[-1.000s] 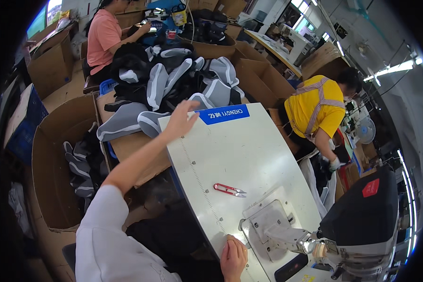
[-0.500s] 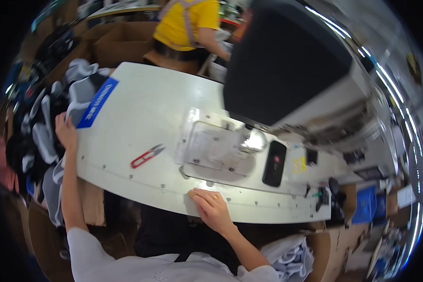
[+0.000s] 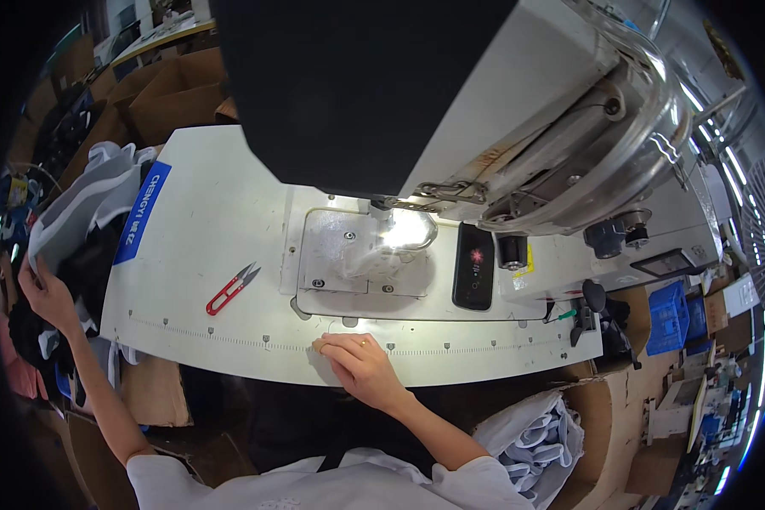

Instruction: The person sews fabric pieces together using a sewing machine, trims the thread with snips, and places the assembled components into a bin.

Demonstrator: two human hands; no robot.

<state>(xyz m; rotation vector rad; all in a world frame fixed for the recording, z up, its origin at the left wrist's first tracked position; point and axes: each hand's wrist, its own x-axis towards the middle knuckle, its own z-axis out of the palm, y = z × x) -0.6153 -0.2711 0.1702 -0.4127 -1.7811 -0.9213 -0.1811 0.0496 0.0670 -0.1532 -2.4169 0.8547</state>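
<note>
On the left, my left hand (image 3: 49, 297) has its fingers closed on the lower end of a grey fabric piece with white edging (image 3: 81, 208), which it lifts over a heap of black and white pieces. My right hand (image 3: 361, 367) rests on the front edge of the white sewing table (image 3: 204, 200), its fingers bent together. Something small and tan shows at those fingertips, too small to name. Left of the machine's lit plate lie red-handled thread snips (image 3: 232, 290). The large sewing machine (image 3: 484, 110) stands over the table.
A black phone (image 3: 474, 267) lies right of the stitching plate. Brown cardboard boxes (image 3: 178, 93) stand behind the table. At the lower right, a box holds a bag of white-edged pieces (image 3: 535, 446). A blue crate (image 3: 667, 316) sits farther right.
My left hand has moved off the table's left edge, outward to the heap, and taken hold of a grey piece. My right hand stays at the front edge. The view has turned; the co-worker is out of sight.
</note>
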